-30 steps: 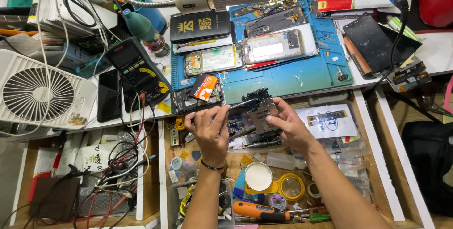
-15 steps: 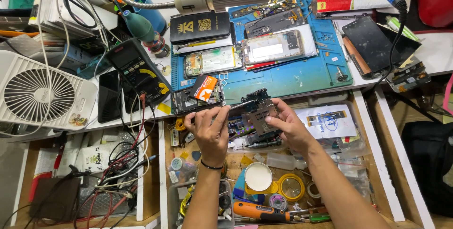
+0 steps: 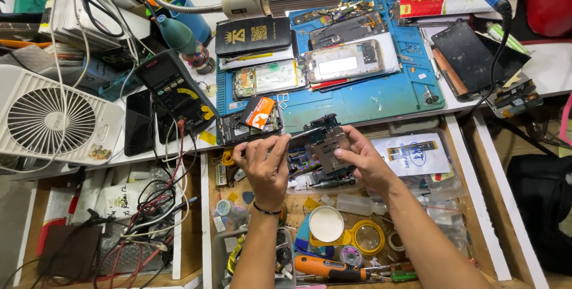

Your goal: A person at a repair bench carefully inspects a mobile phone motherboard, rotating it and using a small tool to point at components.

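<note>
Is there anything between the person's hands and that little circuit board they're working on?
Nothing visible. The right hand holds the circuit board directly, and the left hand holds a thin tool whose tip meets the board's edge, above the open drawer.

A white worktop (image 3: 551, 71) runs across the upper view, brightly and evenly lit. Below its edge, two open wooden drawers (image 3: 199, 217) stand side by side. A dark floor (image 3: 542, 199) shows at right.
</note>
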